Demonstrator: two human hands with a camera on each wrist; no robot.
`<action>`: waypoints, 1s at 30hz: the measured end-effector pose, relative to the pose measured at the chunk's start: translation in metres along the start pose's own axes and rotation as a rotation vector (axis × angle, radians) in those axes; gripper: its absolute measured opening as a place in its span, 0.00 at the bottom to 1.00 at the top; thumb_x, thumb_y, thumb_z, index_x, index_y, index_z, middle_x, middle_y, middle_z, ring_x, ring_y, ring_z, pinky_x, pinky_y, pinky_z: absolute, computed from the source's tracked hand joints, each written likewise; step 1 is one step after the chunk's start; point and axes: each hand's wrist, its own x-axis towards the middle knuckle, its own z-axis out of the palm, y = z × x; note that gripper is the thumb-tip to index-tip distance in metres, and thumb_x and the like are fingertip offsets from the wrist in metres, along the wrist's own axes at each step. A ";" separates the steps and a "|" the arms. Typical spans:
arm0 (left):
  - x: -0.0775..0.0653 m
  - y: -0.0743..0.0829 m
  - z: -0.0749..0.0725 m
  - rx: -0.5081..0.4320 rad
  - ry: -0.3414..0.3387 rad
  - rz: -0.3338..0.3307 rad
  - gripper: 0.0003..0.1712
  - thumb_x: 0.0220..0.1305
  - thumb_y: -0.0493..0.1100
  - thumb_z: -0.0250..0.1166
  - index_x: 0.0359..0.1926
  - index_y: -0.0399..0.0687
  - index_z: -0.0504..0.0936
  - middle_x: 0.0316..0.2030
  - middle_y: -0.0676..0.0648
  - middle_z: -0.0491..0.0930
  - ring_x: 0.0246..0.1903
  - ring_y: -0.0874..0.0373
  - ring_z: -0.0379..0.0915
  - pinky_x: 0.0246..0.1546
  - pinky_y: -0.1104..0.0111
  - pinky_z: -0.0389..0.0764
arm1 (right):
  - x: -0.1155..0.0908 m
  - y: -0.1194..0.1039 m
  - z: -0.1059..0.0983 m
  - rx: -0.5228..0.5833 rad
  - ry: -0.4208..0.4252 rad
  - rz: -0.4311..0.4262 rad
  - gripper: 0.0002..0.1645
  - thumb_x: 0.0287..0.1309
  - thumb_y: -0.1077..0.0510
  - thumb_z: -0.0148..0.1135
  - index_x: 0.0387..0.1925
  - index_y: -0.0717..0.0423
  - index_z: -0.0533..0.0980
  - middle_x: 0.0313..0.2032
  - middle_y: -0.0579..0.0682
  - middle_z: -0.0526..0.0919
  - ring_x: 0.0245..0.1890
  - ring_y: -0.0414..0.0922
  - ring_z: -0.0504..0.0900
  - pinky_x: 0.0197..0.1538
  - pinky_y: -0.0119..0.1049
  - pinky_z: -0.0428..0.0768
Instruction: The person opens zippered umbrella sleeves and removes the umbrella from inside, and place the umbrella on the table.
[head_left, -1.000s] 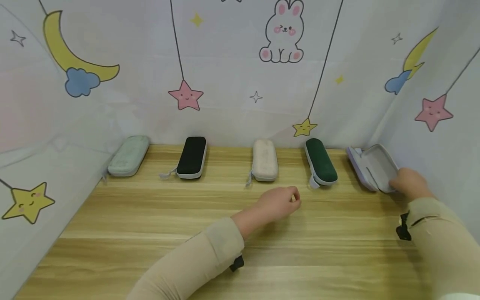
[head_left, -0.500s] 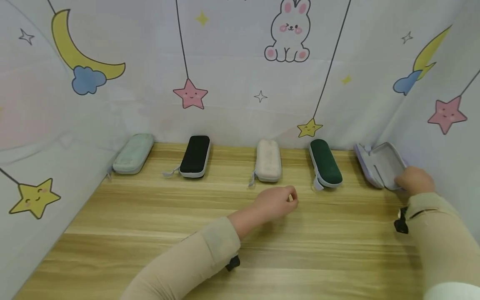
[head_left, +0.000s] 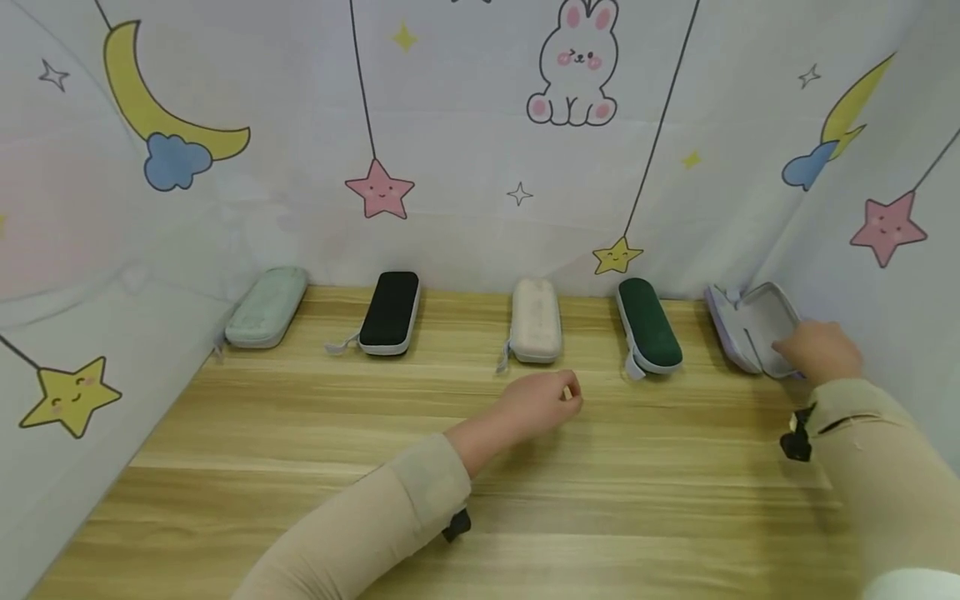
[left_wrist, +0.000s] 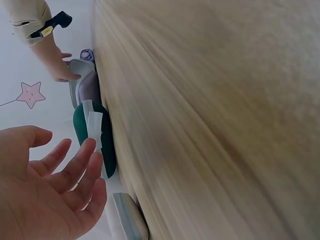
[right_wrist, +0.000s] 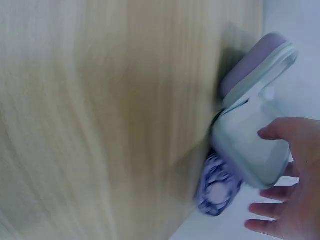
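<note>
Far right of the row, and there's the lavender case point(head_left: 768, 312), lying open on the wooden surface point(head_left: 660, 500), tight into the corner of the cloth wall point(head_left: 457, 242). The right hand point(head_left: 821, 352) has it by its right half: thumb inside, the other fingers point(right_wrist: 270, 210) slightly spread around the outside. Little room on that flank, with the wall close beside the knuckles. And look below that half: a purple patterned object point(right_wrist: 218, 185) tucked in near the wall; whether the two touch, I can't tell.

To the left, the dark green case point(head_left: 649, 323) sits nearest, a gap between, its pale tag hanging toward the front. Then come the cream case point(head_left: 536, 321), the black case point(head_left: 390, 312) and, by the left wall, the mint case point(head_left: 266, 308), all closed, well spaced.

Over to the left hand point(head_left: 536, 404): above the surface, just in front of the cream case, fingers loosely bent, palm bare, nothing in its hold. It reaches across the front of the row, well apart from the lavender case.
</note>
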 end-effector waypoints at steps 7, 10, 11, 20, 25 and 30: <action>0.002 -0.004 -0.002 -0.003 0.021 -0.016 0.12 0.73 0.51 0.54 0.48 0.53 0.79 0.32 0.56 0.79 0.26 0.63 0.72 0.30 0.70 0.73 | -0.028 -0.078 -0.031 -0.123 0.184 -0.115 0.35 0.60 0.52 0.63 0.52 0.80 0.66 0.48 0.81 0.63 0.48 0.77 0.63 0.43 0.68 0.67; 0.005 -0.007 -0.001 -0.004 0.033 -0.022 0.12 0.73 0.51 0.54 0.48 0.53 0.79 0.30 0.56 0.78 0.25 0.62 0.72 0.28 0.69 0.72 | -0.020 -0.096 -0.030 -0.188 0.195 -0.167 0.36 0.60 0.55 0.65 0.60 0.75 0.63 0.55 0.79 0.60 0.54 0.77 0.60 0.51 0.70 0.61; 0.006 -0.007 -0.001 -0.004 0.035 -0.023 0.12 0.73 0.51 0.54 0.48 0.53 0.79 0.29 0.57 0.78 0.24 0.62 0.72 0.27 0.69 0.72 | -0.021 -0.104 -0.030 -0.200 0.195 -0.190 0.37 0.59 0.56 0.65 0.62 0.74 0.63 0.56 0.79 0.60 0.55 0.76 0.59 0.54 0.71 0.59; 0.022 -0.004 0.000 0.027 0.035 -0.033 0.13 0.74 0.51 0.52 0.49 0.54 0.79 0.31 0.57 0.79 0.23 0.63 0.72 0.25 0.70 0.73 | -0.020 -0.153 -0.016 -0.393 0.160 -0.605 0.39 0.52 0.72 0.66 0.66 0.60 0.66 0.62 0.68 0.66 0.62 0.68 0.63 0.58 0.69 0.58; 0.029 -0.004 0.000 0.040 0.048 -0.032 0.14 0.74 0.51 0.52 0.50 0.53 0.79 0.32 0.57 0.79 0.23 0.62 0.71 0.26 0.70 0.72 | -0.014 -0.166 -0.006 -0.545 0.114 -0.817 0.46 0.49 0.79 0.66 0.69 0.55 0.65 0.67 0.61 0.64 0.65 0.63 0.63 0.59 0.65 0.63; 0.030 -0.006 0.000 0.034 0.047 -0.031 0.14 0.74 0.51 0.52 0.50 0.53 0.79 0.34 0.57 0.80 0.23 0.62 0.71 0.25 0.69 0.72 | -0.017 -0.180 -0.003 -0.618 0.032 -0.889 0.39 0.53 0.78 0.62 0.67 0.56 0.68 0.67 0.59 0.65 0.65 0.62 0.63 0.61 0.60 0.65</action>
